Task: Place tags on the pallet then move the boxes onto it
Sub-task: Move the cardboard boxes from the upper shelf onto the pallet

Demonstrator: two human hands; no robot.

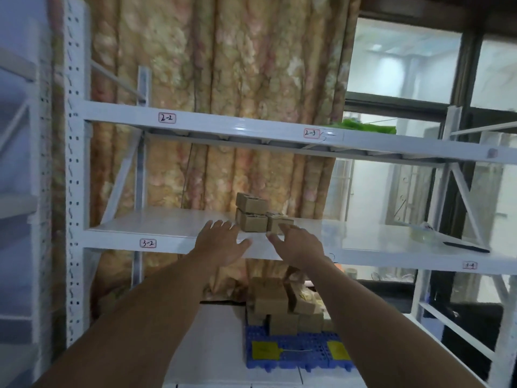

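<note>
Partly hidden behind the two forearms, the blue pallet [293, 358] lies on the floor at the lower centre of the frame. Two yellow tags [264, 350] sit on its front. The right one is cut by the right forearm, and their writing is too blurred to read. A heap of cardboard boxes [279, 306] sits on the pallet's back part, its top covered by the shelf edge.

At mid-frame, three small boxes [251, 217] rest on the white shelf [167, 228] labelled 3-2: two stacked, one just beside them to the right. The left hand [221, 243] stretches toward the stack, grip wide, fingers spread, holding nothing. The right hand [298, 247] is likewise wide and empty. Its fingertips overlap the single box, and contact cannot be told.

Farther right on the shelf lie a blurred clear object [422, 235] and a black pen [465, 247]. A patterned curtain [223, 65] hangs behind.
</note>
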